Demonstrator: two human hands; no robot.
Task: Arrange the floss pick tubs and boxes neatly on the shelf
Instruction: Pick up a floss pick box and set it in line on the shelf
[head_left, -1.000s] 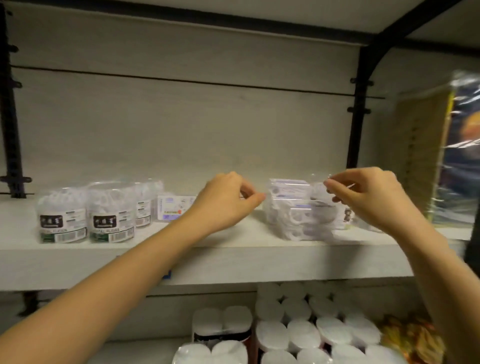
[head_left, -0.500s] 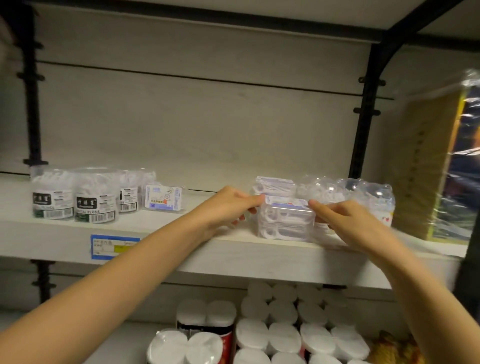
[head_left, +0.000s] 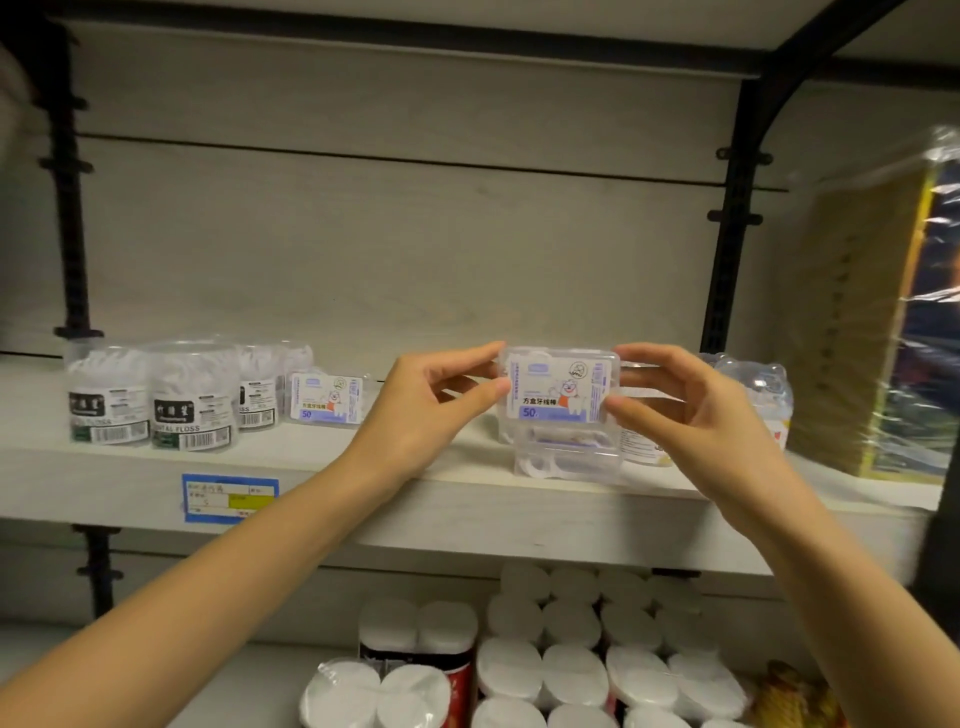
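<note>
Clear plastic rectangular floss box (head_left: 558, 392) pinched between left hand (head_left: 434, 410) and right hand (head_left: 680, 415), above pale wood-grain shelf (head_left: 363, 467)

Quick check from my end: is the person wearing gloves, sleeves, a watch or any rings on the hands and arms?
Nothing is worn. The left hand and right hand are bare, with no gloves, rings or markings visible. Both forearms are uncovered right down to the bottom frame edge: no sleeves, watch, bracelet or straps show. Fingernails look short and unpainted.
</note>
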